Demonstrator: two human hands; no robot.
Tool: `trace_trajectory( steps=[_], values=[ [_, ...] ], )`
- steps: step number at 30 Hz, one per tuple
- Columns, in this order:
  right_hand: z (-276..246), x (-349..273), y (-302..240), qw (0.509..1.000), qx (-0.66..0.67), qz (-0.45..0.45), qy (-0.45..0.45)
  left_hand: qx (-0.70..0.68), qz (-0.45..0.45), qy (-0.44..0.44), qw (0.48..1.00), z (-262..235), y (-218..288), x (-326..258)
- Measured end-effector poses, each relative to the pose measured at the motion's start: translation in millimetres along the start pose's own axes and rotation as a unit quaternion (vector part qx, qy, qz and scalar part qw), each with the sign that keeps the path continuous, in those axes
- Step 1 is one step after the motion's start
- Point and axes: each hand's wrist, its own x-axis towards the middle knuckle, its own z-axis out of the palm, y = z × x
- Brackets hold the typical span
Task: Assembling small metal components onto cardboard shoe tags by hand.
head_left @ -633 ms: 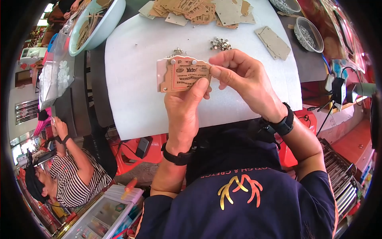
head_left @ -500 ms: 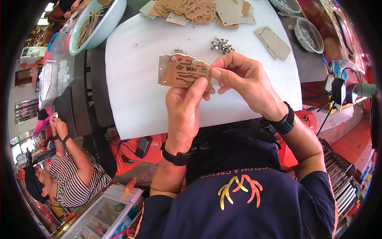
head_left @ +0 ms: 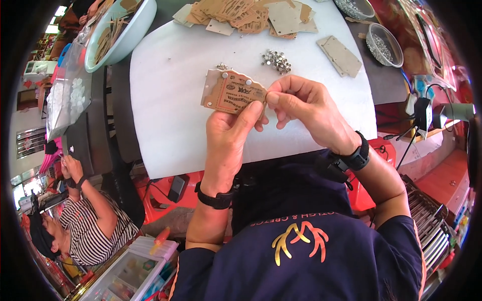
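Here, a small stack of brown card tags point(head_left: 232, 93) sits lifted above the white worktop point(head_left: 170, 100), clamped between both hands. The left hand point(head_left: 230, 145) comes up from below, its thumb pressed against the stack's lower right edge and its fingers hidden behind the card. The right hand point(head_left: 304, 108) pinches the stack's right end with thumb and forefinger — so each grip is closed on the same stack, one beneath, one to the right.

Just behind the stack on the worktop lies one small cluster of silver rivets point(head_left: 276, 60), and a single stray metal piece rests near the stack's upper left corner. Farther back spreads one loose heap of card tags point(head_left: 251, 12), with a separate pair of tags point(head_left: 340, 55) to its right. Two bowls of rivets point(head_left: 384, 45) stand at the far right — one pale blue basin point(head_left: 123, 35) at the far left holds more card pieces. Nothing lies between the hands and the stack. A person in a striped shirt point(head_left: 88, 236) sits low at the left.
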Motion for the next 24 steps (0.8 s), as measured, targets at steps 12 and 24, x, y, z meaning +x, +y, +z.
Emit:
trace_trajectory(
  steps=[12,24],
  values=[
    [-20,1,-17,0.983,-0.183,-0.024,0.005,0.049,0.046,0.067,0.996,-10,3,-14],
    [-54,26,-36,0.739,-0.607,-0.292,-0.02,0.007,0.035,0.078,0.996,-21,4,-9]
  ],
)
